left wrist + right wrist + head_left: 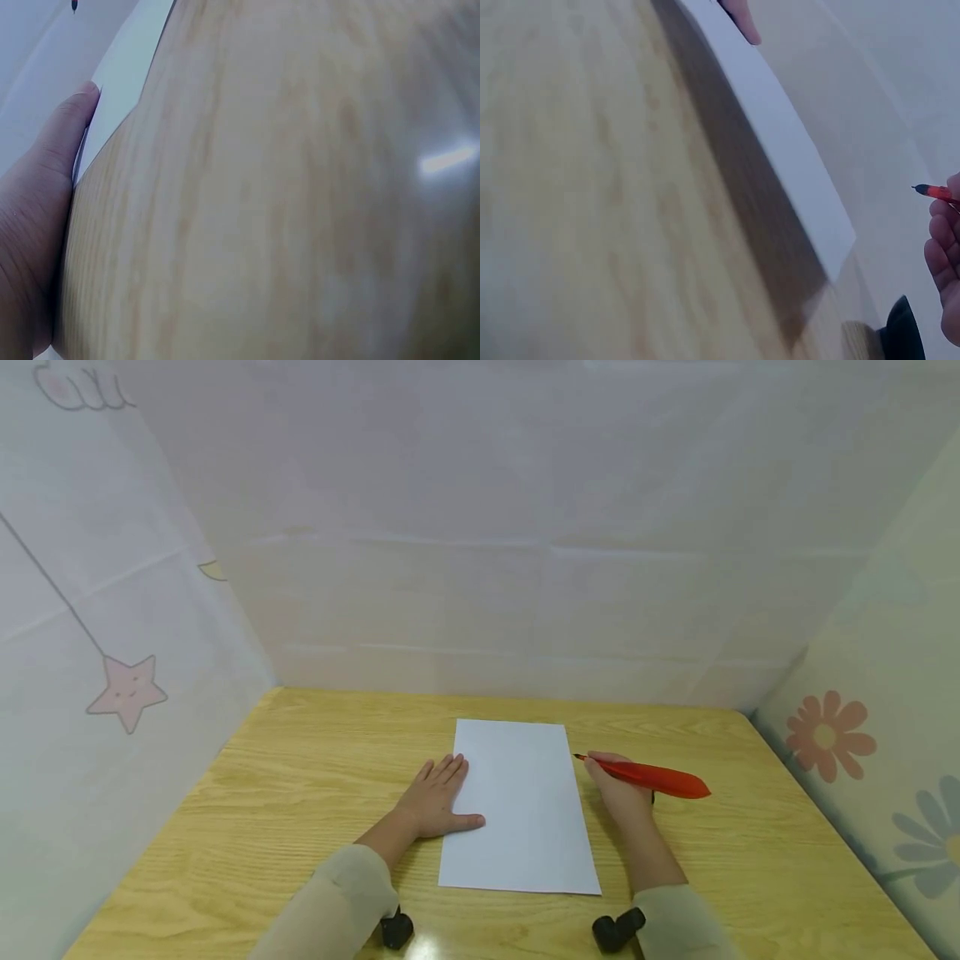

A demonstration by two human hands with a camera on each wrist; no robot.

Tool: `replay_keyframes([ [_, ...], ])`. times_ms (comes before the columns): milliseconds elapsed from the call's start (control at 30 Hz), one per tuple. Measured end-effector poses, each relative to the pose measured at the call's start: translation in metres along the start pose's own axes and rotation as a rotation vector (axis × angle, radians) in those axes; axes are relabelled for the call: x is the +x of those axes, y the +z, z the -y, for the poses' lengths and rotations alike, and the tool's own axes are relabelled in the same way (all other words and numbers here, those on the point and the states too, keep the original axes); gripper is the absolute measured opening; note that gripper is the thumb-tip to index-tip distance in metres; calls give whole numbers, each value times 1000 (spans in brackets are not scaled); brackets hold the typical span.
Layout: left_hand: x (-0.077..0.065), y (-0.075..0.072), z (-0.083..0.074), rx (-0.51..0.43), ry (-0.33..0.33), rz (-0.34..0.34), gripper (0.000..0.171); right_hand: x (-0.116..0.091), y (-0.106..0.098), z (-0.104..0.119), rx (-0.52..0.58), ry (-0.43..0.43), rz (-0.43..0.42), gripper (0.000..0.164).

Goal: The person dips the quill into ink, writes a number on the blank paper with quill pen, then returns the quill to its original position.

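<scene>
A blank white sheet of paper (517, 810) lies on the wooden table, its long sides running away from me. My left hand (437, 802) rests flat on the sheet's left edge with the thumb (69, 124) spread over it. Beside the right edge, my right hand (621, 789) pinches a red feather quill pen (663, 779) between thumb and fingers. Its dark nib (921, 189) points left and shows apart from the sheet in the right wrist view. The feather end slants back to the right, over the hand.
The wooden tabletop (300, 760) stretches out on both sides of the paper. Pale cloth (495, 568) hangs behind the table, and printed cloth with a star (127, 692) and flowers (825, 737) stands at the sides. Black camera mounts (396, 930) sit at both wrists.
</scene>
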State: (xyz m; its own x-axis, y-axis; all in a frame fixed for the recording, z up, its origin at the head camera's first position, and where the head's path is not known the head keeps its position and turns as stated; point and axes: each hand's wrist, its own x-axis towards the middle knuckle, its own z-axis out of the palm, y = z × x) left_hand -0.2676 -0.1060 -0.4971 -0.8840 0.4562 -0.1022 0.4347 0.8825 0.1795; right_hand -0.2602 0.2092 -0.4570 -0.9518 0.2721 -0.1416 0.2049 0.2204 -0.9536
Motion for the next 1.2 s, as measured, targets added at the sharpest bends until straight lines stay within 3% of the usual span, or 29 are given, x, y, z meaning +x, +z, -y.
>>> replay_keyframes([
  [233,0,-3,-3,13,-1,-1,107,7,15,7,27,19,-12,37],
  [967,2,3,-2,2,-3,-9,109,23,56,20,80,21,13,34],
  [1200,1,-2,-6,19,-16,0,106,28,63,20,91,35,17,35],
])
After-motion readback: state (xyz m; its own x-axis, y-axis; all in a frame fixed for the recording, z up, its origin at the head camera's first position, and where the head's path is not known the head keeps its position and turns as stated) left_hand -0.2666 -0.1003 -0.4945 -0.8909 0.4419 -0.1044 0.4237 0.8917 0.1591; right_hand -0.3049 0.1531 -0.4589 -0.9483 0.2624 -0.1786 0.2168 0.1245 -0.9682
